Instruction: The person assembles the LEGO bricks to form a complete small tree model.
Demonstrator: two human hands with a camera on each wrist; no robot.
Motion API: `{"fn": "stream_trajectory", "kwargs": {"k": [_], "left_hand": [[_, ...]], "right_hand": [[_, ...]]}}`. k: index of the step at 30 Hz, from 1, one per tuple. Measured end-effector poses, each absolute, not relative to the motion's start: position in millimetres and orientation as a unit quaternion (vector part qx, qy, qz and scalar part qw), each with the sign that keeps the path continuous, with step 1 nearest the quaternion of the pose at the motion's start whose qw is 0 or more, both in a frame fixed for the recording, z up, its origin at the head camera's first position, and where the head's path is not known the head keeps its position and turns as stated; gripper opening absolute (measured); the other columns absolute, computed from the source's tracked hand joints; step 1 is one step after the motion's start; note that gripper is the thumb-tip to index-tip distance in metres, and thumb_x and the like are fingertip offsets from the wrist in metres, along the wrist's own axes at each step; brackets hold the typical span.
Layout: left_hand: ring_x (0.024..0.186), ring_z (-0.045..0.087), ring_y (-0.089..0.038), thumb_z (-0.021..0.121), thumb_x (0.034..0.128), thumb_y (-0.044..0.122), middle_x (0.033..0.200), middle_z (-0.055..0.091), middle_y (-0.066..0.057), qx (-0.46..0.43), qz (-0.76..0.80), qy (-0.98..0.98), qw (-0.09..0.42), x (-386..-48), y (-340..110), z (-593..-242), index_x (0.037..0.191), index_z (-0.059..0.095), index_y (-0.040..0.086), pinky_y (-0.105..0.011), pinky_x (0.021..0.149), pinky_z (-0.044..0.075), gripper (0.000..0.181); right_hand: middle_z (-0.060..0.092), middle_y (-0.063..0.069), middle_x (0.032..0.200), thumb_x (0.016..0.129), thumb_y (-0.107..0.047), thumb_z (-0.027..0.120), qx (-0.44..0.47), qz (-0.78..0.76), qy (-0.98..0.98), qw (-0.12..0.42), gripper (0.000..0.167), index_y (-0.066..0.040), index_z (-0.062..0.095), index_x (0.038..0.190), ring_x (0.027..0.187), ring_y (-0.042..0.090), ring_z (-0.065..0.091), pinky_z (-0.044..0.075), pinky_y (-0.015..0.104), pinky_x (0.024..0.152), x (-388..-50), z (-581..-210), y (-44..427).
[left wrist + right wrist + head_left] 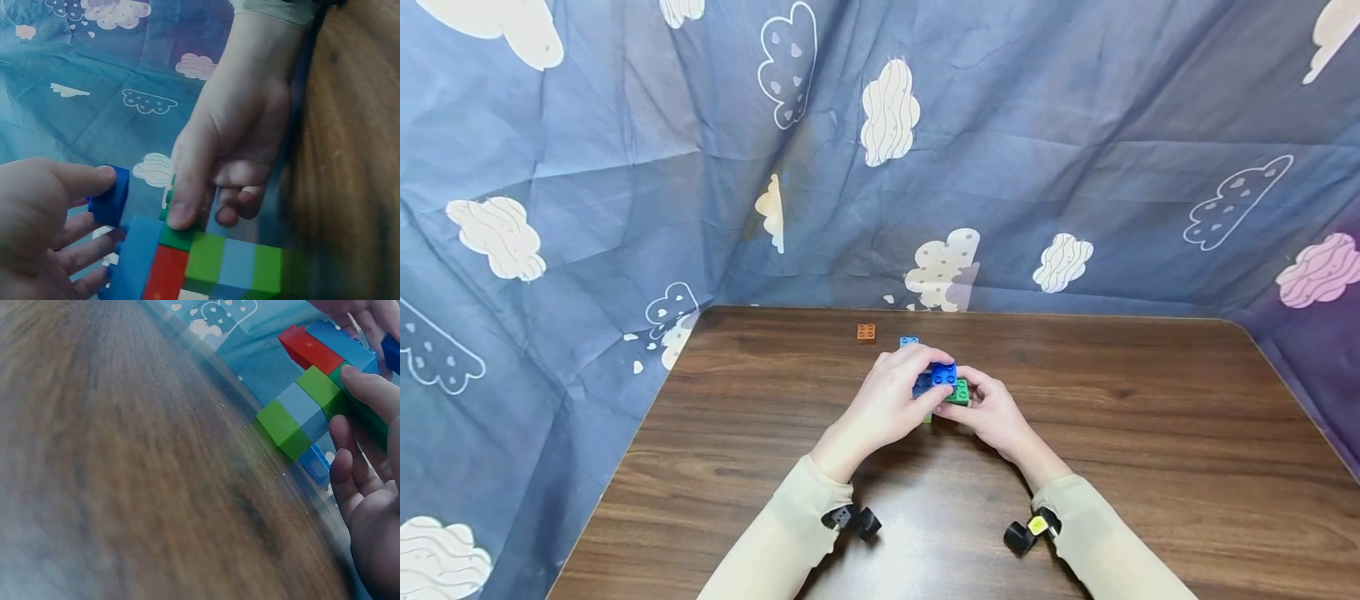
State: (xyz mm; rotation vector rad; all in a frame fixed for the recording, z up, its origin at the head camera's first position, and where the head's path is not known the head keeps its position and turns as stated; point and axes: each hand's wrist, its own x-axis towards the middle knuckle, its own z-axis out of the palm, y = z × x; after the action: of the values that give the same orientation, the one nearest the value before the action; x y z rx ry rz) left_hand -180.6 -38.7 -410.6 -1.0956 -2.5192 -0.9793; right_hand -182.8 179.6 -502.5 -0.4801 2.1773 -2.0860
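Observation:
My left hand [887, 396] pinches a small dark blue brick [944, 375] between thumb and finger. It holds this brick just above a built-up block of joined bricks; whether the two touch is unclear. My right hand [997, 417] grips the block by its green brick [962, 390], thumb on one side. In the left wrist view the block also shows a long blue brick [134, 256], a red brick [165, 273] and a lime brick [206, 256]. A greyish-blue brick [301, 406] and a second lime brick [284, 431] continue it in the right wrist view.
An orange-brown brick [867, 333] lies on the wooden table [1150, 433] near its back edge. A light blue brick [909, 342] shows just beyond my left hand. Behind the table hangs a blue cloth [835, 208] with cloud prints.

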Motion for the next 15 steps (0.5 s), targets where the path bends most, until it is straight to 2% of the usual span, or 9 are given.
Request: {"fn": "stream_trajectory", "kwargs": {"k": [9,15], "left_hand": [[0.117,0.069,-0.019,0.079,0.1031,0.027,0.127,0.074,-0.001,-0.382,-0.3,-0.874,0.028,-192.1,-41.6,-401.0,0.13,0.071,0.013,-0.045,0.104,0.051,0.031],[0.112,0.07,-0.017,0.079,0.1032,0.026,0.126,0.074,-0.002,-0.394,-0.322,-0.86,0.04,-198.1,-40.0,-407.7,0.129,0.071,0.011,-0.039,0.098,0.054,0.031]], "right_hand": [[0.075,0.006,0.115,0.093,0.002,0.084,-0.16,-0.681,0.714,0.041,0.039,0.002,0.068,0.129,0.098,0.012,0.075,0.063,0.027,0.085,-183.4,-504.7,178.4],[0.074,0.008,0.116,0.093,0.001,0.085,-0.155,-0.673,0.722,0.04,0.04,0.002,0.068,0.129,0.098,0.013,0.076,0.063,0.028,0.083,-182.5,-502.3,181.0]]}}
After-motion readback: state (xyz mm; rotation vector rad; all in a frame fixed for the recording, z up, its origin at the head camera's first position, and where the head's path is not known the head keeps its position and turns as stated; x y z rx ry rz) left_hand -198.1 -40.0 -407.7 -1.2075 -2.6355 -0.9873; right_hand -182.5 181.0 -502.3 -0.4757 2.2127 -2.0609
